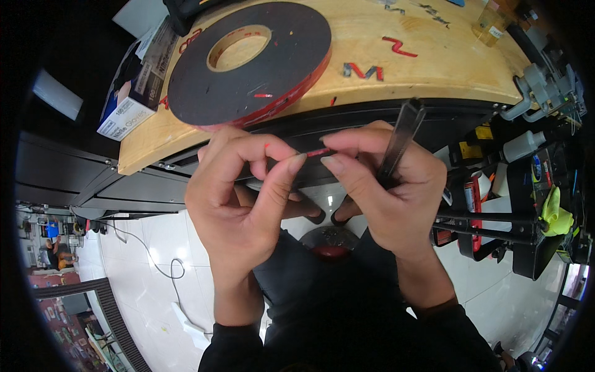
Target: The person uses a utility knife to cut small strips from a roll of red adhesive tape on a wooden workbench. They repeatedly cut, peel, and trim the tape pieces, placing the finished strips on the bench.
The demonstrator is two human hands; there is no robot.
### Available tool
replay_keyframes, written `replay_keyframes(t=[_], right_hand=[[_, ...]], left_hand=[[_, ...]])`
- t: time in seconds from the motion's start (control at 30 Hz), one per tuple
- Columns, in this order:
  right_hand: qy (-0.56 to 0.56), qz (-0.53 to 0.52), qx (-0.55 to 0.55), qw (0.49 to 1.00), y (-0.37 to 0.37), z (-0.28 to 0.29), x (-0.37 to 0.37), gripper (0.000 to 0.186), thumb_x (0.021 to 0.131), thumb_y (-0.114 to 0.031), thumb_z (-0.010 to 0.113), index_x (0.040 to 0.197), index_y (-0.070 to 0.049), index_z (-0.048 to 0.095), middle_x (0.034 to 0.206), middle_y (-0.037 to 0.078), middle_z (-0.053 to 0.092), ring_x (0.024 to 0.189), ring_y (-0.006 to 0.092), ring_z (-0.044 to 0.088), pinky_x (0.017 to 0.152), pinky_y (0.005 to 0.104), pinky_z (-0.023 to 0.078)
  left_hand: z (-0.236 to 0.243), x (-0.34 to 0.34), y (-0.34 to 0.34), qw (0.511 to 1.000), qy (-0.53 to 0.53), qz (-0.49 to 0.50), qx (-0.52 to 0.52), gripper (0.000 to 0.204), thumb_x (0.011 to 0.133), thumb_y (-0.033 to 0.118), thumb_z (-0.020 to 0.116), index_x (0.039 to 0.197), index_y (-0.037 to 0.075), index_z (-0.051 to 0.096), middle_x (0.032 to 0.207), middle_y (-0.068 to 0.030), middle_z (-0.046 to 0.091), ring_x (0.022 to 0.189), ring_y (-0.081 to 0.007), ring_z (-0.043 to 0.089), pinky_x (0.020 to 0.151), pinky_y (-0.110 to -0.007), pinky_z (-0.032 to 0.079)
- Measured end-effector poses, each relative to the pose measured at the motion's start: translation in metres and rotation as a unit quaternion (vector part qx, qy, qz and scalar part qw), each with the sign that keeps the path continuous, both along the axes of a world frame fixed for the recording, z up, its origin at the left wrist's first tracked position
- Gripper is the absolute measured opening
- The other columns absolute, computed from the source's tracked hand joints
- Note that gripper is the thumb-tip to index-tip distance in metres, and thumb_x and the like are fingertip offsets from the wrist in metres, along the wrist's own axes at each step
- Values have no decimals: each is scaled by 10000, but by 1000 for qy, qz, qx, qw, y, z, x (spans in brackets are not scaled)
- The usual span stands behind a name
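Working just off the front edge of the desk (pixel 446 77), holding a slim red strip (pixel 318 152) in mid-air, high above the floor (pixel 136 291)! Clamping its left end between thumb and forefinger of the left hand (pixel 232 226), fingers pressed together there. Meeting the other end with thumb and forefinger of the right hand (pixel 403 198), tips slightly apart around it (too tiny a spot to tell how firm a pinch). Gripping, in that same right hand, a slim dark tool (pixel 401 139) too, slanting up past the knuckles. Wearing a little red fleck (pixel 268 146) on the left forefinger, look!

Over to the desk now: seeing a big roll (pixel 192 87), dark-faced and red-sided, with a red scrap (pixel 263 95) on top. Spotting a red zigzag piece (pixel 400 46) to the right, and near it a grey-and-red zigzag piece (pixel 364 72). Noting a blue-and-white box (pixel 130 108) beside the roll, at the left. Catching, off to the right, a yellow-green cloth (pixel 556 214) on a black rack (pixel 536 257).
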State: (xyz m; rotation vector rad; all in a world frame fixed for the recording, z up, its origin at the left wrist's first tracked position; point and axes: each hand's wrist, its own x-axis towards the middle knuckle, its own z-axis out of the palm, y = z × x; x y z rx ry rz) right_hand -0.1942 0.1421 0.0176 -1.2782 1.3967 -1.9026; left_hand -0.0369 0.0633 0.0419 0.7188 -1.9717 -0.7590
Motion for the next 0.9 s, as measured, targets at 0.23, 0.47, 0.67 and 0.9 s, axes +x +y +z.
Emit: replay_keyframes(t=[0.23, 0.47, 0.67, 0.9], right_hand=[[124, -88, -58, 987, -3, 0, -21, 94, 854, 11, 755, 941, 17, 718, 788, 9, 629, 587, 13, 483, 511, 188, 349], [98, -189, -119, 970, 6, -2, -44, 96, 856, 57, 729, 944, 25, 708, 819, 38, 653, 640, 45, 522, 566, 190, 386], [4, -183, -76, 980, 28, 3, -54, 69, 899, 36, 712, 963, 44, 688, 865, 46, 671, 726, 47, 574, 637, 185, 430], [-69, -158, -66, 983, 43, 2, -56, 67, 920, 18, 705, 973, 54, 685, 854, 16, 647, 719, 28, 562, 634, 174, 416]], left_hand=[[7, -21, 2, 993, -52, 19, -102, 110, 816, 4, 770, 912, 6, 716, 796, -20, 593, 752, -106, 486, 754, -242, 371], [20, -58, 7, 994, 106, 15, -29, 123, 848, -4, 751, 970, 6, 763, 800, -64, 659, 740, -124, 594, 700, -224, 442], [41, -72, -10, 940, -162, 60, -294, 345, 833, 139, 780, 1149, 15, 719, 960, -83, 652, 894, -247, 587, 831, -329, 438], [41, -89, -16, 904, -279, 34, -323, 359, 825, 276, 775, 1098, 47, 737, 1052, -85, 633, 985, -302, 550, 873, -426, 412]])
